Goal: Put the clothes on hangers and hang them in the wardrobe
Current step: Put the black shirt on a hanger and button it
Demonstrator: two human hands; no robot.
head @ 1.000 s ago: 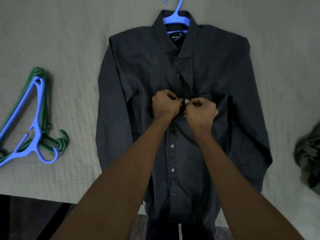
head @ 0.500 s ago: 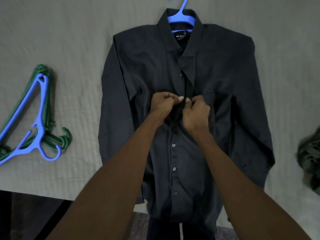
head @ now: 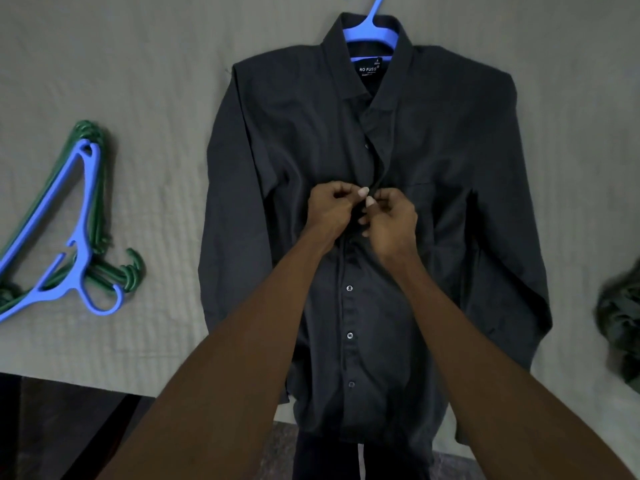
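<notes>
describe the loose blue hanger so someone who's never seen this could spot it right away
Start from the dark button-up shirt spread across the grey bedcover, then look far to its left for a small heap of hangers near the edge. The loose blue hanger lies on top of the green hangers. It is the only blue one there; the other blue hanger sits inside the shirt's collar.

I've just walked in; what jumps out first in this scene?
A dark grey button-up shirt lies flat in the middle of a pale quilted bedspread, already on a blue plastic hanger. The left hand and right hand pinch its front placket mid-chest. Spare green and blue hangers lie at left.
</notes>
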